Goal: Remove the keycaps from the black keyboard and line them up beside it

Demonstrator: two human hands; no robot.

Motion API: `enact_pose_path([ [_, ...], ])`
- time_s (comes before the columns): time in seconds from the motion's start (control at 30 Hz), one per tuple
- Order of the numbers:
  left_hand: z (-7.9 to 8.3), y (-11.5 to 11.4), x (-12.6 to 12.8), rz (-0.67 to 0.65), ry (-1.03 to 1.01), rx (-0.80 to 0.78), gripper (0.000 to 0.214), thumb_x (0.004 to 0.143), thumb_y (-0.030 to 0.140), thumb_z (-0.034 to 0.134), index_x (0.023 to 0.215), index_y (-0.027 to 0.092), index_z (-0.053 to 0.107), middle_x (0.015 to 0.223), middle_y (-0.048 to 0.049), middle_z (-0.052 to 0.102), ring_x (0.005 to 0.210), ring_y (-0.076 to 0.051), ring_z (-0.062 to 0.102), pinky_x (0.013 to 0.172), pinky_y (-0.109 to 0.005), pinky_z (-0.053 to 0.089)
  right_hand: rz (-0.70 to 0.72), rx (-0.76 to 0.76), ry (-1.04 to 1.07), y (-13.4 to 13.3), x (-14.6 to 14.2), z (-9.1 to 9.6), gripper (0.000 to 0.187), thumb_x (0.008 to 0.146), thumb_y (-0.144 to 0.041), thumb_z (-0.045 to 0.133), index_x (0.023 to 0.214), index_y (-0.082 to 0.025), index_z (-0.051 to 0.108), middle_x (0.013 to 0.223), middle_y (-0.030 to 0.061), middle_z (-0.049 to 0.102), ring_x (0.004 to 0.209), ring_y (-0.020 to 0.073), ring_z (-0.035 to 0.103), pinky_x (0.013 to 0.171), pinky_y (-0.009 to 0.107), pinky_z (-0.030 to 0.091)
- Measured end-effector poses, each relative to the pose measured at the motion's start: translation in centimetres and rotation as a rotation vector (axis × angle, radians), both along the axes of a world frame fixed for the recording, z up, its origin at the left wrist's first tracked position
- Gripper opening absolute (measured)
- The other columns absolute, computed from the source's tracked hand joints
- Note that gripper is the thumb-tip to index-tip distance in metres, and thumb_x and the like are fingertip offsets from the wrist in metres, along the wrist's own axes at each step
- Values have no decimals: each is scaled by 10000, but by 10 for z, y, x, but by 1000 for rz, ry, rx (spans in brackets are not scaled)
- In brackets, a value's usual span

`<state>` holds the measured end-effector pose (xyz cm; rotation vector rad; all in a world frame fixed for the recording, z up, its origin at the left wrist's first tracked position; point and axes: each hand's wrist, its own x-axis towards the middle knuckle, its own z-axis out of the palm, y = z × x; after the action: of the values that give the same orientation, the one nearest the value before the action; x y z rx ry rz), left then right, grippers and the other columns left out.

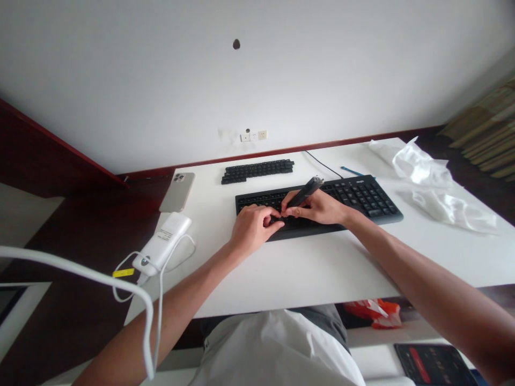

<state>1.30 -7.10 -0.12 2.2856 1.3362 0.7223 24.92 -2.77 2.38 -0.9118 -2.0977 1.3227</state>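
Note:
A black keyboard [362, 198] lies across the middle of the white table [306, 268]. My right hand [319, 208] is closed round a dark pen-like tool [306, 190], its tip down on the keys near the keyboard's front left. My left hand [252, 229] rests beside it with its fingers curled, fingertips pressed on the keys next to the tool's tip. Whether the left fingers pinch anything is hidden. A row of loose black keycaps [257, 170] lies behind the keyboard.
A phone [177, 191] lies face down at the table's back left. A white power bank [163, 244] with a looped white cable sits at the left edge. Crumpled clear plastic [430, 177] covers the right side. A blue pen [352, 171] lies behind the keyboard.

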Motion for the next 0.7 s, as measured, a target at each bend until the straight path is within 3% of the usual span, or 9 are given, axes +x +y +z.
enact_pose_path([
  [0.17, 0, -1, -1, 14, 1, 6, 171, 861, 310, 824, 1002, 251, 748, 675, 57, 587, 699, -146, 555, 727, -297, 398, -4, 49, 44, 1, -1, -4, 363, 910, -516, 747, 1029, -174, 765, 930, 77, 753, 787, 196, 673, 686, 296, 555],
  [0.47, 0, -1, -1, 38, -21, -17, 370, 856, 303, 830, 1200, 256, 703, 713, 67, 599, 714, -139, 583, 773, -295, 445, -243, 112, 103, 3, -5, -10, 352, 960, -520, 684, 955, -173, 745, 851, 69, 761, 760, 206, 701, 659, 305, 555],
  [0.7, 1, 0, -2, -35, 25, 26, 99, 911, 305, 784, 989, 247, 766, 718, 45, 617, 736, -144, 585, 760, -303, 429, -362, 114, 94, 1, -8, -7, 339, 942, -502, 696, 921, -166, 742, 769, 55, 761, 695, 197, 707, 627, 293, 554],
])
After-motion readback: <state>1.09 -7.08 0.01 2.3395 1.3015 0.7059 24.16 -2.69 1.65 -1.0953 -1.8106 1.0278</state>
